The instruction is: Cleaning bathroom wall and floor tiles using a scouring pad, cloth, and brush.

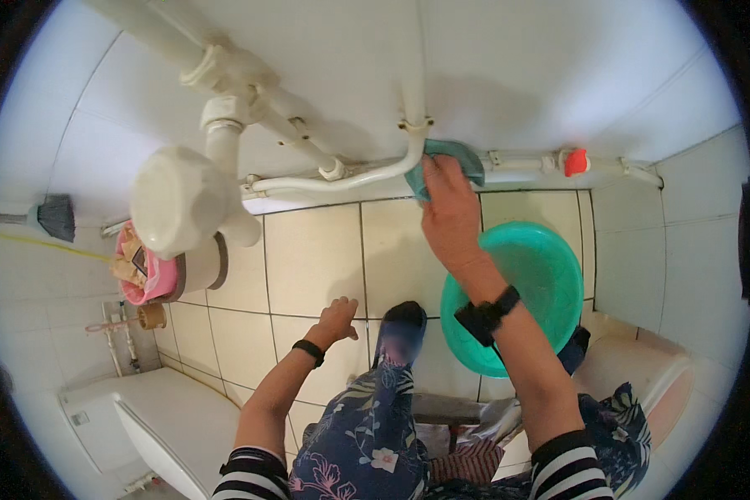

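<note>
Pressed by my right hand (449,212), a green cloth (456,159) lies against the white pipe (375,178) that runs low along the wall. It touches the bend where the vertical pipe (415,81) turns sideways. Under my right forearm stands a round green plastic basin (537,269) on the tiled floor (315,256); what it holds is hard to make out. My left hand (334,322) hangs above the floor tiles with its fingers spread and nothing in them.
A thick white drain trap (178,200) juts out at left, near a bin with a pink liner (161,278) holding waste. A red valve handle (576,162) sits on the pipe at right. A toilet (162,431) stands lower left, a pale tub (631,369) lower right, and a brush (56,217) far left.
</note>
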